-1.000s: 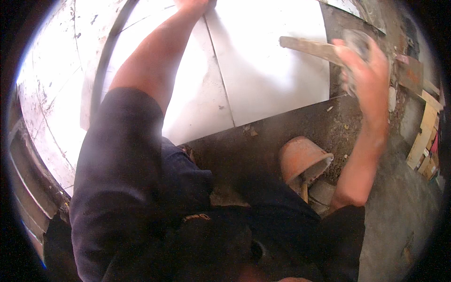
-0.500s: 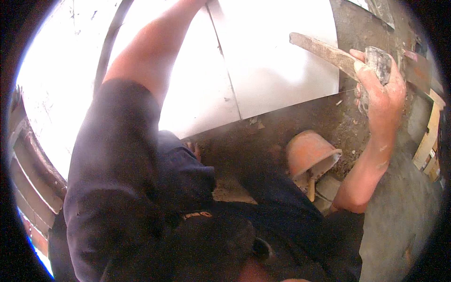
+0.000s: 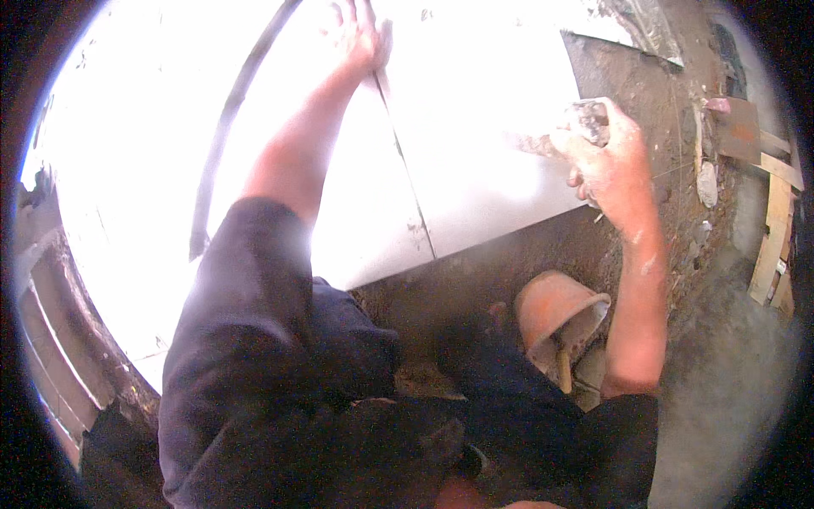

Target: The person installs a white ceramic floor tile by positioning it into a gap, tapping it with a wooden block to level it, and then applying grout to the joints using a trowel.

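Note:
Large pale tiles (image 3: 475, 199) lie before me, with a thin dark joint between two of them. My left hand (image 3: 360, 38) reaches far forward and rests near that joint, fingers spread. At the right, my right hand (image 3: 615, 161) is wrapped around the mortar-caked head of a hammer (image 3: 588, 121). Its wooden handle points left over the tile's right part and is blurred, so I cannot tell if it touches.
An orange bucket (image 3: 555, 305) lies tipped near my knees, with a wooden stick (image 3: 564, 371) at its mouth. Bare dirt (image 3: 475, 267) borders the tiles. Wooden boards (image 3: 773, 229) lie at the far right, beside grey concrete (image 3: 721, 356).
My right hand has moved left and down with the hammer, bringing the handle over the tile. The view has shifted, so my left hand now shows.

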Tool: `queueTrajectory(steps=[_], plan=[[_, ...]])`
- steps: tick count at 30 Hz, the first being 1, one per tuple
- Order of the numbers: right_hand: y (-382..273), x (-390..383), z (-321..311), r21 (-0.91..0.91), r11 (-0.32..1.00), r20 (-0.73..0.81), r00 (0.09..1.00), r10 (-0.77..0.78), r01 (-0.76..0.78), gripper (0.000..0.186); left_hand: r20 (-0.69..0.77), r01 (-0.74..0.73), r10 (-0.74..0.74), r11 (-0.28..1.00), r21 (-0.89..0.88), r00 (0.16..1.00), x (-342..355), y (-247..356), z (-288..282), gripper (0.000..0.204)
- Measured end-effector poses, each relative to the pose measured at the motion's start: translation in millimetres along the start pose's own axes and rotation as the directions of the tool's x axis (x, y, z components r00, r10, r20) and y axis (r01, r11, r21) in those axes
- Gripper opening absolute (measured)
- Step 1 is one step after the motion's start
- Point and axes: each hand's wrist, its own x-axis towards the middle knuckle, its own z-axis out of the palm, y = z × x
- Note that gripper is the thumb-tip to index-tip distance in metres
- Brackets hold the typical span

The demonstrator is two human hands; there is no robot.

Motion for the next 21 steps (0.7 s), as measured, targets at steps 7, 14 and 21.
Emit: queueTrajectory(steps=[7,14,21], plan=[[6,-7,2,0.084,0.991,-0.031,0.994,0.103,-0.100,0.032,-0.166,-0.055,0.041,0.995,-0.086,0.985,-32,-65,18,0.092],[-37,45,9,0.099,0.993,-0.120,0.992,-0.048,0.060,0.040,0.077,-0.266,0.256,0.944,0.193,0.964,-91,-25,-9,0.071],[-55,79,18,0.009,0.997,-0.084,0.993,-0.079,0.080,0.038,0.168,-0.304,0.267,0.916,0.263,0.949,-86,-25,-24,0.068]])
